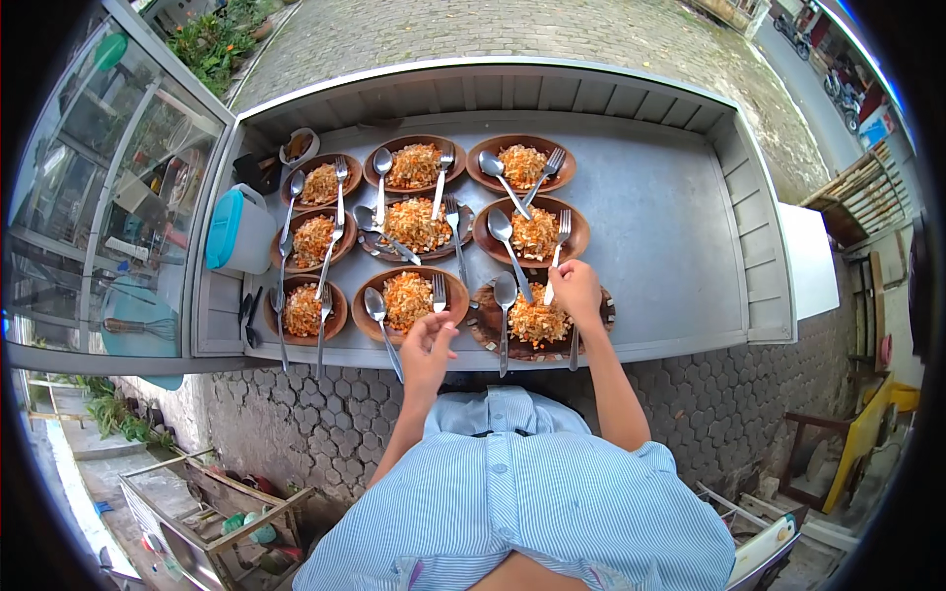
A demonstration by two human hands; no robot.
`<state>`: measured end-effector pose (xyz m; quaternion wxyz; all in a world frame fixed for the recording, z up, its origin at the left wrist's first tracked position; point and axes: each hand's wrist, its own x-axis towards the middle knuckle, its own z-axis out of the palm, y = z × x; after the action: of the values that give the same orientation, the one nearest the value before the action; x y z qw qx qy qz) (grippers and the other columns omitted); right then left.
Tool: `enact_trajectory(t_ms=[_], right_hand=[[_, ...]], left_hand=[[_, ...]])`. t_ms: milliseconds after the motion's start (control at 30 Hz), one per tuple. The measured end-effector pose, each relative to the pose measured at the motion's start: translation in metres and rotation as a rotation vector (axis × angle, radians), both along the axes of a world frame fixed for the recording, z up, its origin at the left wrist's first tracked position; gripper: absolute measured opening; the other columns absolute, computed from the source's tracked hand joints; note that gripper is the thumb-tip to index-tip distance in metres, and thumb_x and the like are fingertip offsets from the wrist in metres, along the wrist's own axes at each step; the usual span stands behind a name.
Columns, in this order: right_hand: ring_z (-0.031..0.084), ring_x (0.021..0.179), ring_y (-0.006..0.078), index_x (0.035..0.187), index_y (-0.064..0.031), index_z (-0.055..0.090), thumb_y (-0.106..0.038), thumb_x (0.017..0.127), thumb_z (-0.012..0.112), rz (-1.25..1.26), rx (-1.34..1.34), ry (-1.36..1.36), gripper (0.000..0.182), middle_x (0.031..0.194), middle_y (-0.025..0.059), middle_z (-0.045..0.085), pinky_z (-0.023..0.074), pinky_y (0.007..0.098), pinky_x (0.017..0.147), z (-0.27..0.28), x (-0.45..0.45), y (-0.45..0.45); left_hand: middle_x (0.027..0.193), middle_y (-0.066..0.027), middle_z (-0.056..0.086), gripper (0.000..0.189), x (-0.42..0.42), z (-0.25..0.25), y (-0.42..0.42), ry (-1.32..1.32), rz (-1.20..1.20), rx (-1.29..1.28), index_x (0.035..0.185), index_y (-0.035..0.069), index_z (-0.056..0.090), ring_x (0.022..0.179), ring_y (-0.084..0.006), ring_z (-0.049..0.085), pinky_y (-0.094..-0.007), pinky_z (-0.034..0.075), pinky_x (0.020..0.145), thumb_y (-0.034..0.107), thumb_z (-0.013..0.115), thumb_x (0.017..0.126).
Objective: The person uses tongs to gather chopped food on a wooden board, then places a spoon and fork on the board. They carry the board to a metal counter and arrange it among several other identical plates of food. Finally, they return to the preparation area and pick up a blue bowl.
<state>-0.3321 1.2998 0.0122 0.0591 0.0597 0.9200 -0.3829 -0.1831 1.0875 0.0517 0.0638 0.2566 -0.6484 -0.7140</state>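
Several brown wooden plates stand in rows on the grey metal counter, each with chopped orange and pale food, a spoon and a fork. My right hand [575, 292] pinches the handle end of a fork [563, 229] that lies over the food on the right middle plate [580, 251]. Beside it rests a spoon [499, 225]. My left hand [432, 341], fingers apart and holding nothing visible, hovers at the near edge of the front middle plate [361, 306]. That plate's fork [439, 289] lies just beyond the fingers. In front on the right is a dark plate [486, 325] with a spoon [505, 295].
A raised metal rim [517, 70] bounds the counter's far side. At the left stand a glass-paned cabinet [118, 185], a plastic container with a turquoise lid [224, 229] and a small white bowl [299, 146]. A white board [809, 258] is outside the right wall.
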Motion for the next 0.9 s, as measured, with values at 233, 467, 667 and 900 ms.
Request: enact_trajectory(t_ms=[233, 467, 667, 900], right_hand=[[0.044, 0.057, 0.0007, 0.078, -0.0010, 0.062, -0.014, 0.085, 0.066, 0.198, -0.671, -0.264, 0.015, 0.064, -0.0048, 0.056, 0.0332, 0.0193, 0.049, -0.012, -0.027, 0.055], [0.044, 0.058, 0.0015, 0.082, 0.0004, 0.065, -0.016, 0.083, 0.068, 0.198, -0.504, -0.364, 0.017, 0.066, -0.0050, 0.057, 0.0341, 0.0197, 0.051, -0.005, -0.021, 0.065], [0.048, 0.056, 0.0051, 0.077, 0.0014, 0.066, -0.021, 0.080, 0.071, 0.071, -0.354, -0.270, 0.023, 0.063, -0.0012, 0.058, 0.0371, 0.0225, 0.051, -0.013, -0.020, 0.053], [0.062, 0.063, 0.0300, 0.067, -0.0030, 0.062, -0.038, 0.074, 0.071, -0.074, 0.348, -0.059, 0.037, 0.065, 0.0144, 0.063, 0.0475, 0.0401, 0.059, 0.036, -0.017, 0.006]], left_hand=[[0.094, -0.0046, 0.062, 0.018, 0.000, 0.008, -0.048, 0.098, 0.272, -0.013, 0.106, 0.000, 0.058, 0.081, -0.0101, 0.061, -0.0209, 0.049, 0.056, 0.010, 0.055, 0.091], [0.091, -0.0042, 0.062, 0.018, -0.016, 0.013, -0.110, 0.105, 0.380, -0.092, 0.105, -0.001, 0.058, 0.080, -0.0093, 0.061, -0.0205, 0.048, 0.053, 0.011, 0.054, 0.091], [0.088, -0.0032, 0.064, 0.017, -0.060, 0.016, -0.194, 0.095, 0.283, -0.297, 0.101, 0.000, 0.061, 0.078, -0.0082, 0.061, -0.0194, 0.047, 0.057, 0.012, 0.057, 0.090], [0.084, -0.0021, 0.064, 0.020, -0.119, -0.013, -0.317, 0.087, 0.226, -0.365, 0.100, -0.002, 0.063, 0.071, -0.0066, 0.056, -0.0196, 0.044, 0.059, 0.013, 0.060, 0.088]])
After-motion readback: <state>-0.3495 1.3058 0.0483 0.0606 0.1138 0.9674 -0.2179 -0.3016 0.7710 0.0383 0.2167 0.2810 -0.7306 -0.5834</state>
